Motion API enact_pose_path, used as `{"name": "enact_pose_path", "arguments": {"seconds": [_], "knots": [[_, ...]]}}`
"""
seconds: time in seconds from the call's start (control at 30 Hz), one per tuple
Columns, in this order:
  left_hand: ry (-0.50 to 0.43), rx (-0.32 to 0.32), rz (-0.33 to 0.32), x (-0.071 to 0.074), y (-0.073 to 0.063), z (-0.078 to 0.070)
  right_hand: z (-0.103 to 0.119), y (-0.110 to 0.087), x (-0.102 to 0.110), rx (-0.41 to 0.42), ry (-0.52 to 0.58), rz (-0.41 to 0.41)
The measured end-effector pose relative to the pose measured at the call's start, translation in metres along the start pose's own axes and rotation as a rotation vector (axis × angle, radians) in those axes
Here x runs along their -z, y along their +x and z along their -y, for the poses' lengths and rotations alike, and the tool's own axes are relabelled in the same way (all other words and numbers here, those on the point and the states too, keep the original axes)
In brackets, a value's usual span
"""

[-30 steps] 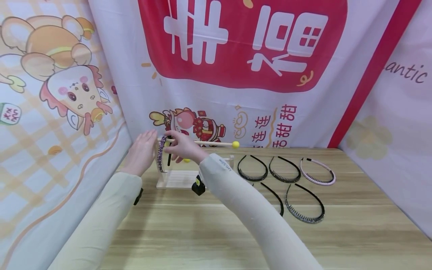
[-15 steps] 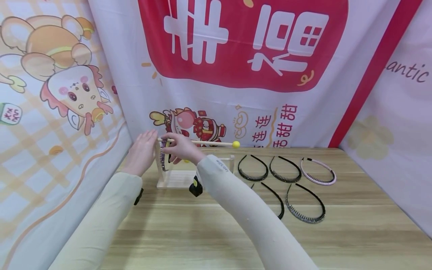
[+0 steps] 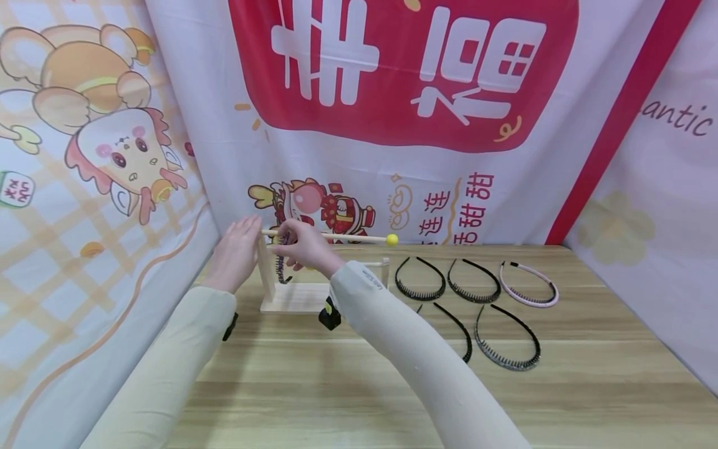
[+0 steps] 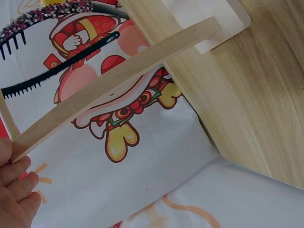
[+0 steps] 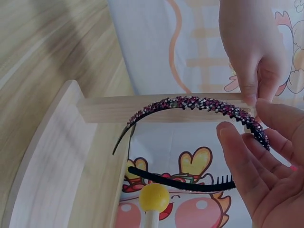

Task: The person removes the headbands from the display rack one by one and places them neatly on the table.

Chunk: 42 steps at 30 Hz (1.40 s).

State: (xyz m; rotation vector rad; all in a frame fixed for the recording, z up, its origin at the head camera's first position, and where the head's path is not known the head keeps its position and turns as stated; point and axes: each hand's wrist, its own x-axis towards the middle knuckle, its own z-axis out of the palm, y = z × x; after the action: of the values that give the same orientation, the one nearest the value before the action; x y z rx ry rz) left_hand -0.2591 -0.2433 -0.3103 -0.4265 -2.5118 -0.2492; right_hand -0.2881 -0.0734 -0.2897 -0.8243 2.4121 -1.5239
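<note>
A headband [image 5: 190, 103] with purple, pink and silver beads and black teeth hangs from the upper rod [image 3: 359, 239] of a small wooden stand [image 3: 266, 274]. My right hand [image 3: 308, 245] pinches its upper part between thumb and fingers; in the head view that hand hides the headband's top. The left hand [image 3: 232, 255] holds the top of the stand's left post, where thumb and fingers meet the wood [image 4: 118, 78] in the left wrist view. A yellow ball [image 5: 154, 197] caps a rod end in the right wrist view.
Right of the stand lie several headbands: two black ones [image 3: 421, 296], a pink one [image 3: 530, 305], a grey glittery one [image 3: 513, 366], and a black one [image 3: 465, 343] partly behind the right sleeve. Printed cloth walls [image 3: 213, 156] border the wooden table [image 3: 314, 386] at the left, back and right.
The beaded headband has shifted a little right along the rod, away from the left post, with my right hand on it. The left hand has stayed on the post.
</note>
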Motion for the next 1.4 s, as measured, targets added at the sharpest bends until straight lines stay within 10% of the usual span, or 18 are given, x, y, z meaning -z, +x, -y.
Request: {"name": "enact_pose_path", "arguments": {"seconds": [1.4], "knots": [[0.013, 0.004, -0.004, 0.004, -0.003, -0.005, 0.019, -0.043, 0.086, 0.121, 0.032, -0.126]]}}
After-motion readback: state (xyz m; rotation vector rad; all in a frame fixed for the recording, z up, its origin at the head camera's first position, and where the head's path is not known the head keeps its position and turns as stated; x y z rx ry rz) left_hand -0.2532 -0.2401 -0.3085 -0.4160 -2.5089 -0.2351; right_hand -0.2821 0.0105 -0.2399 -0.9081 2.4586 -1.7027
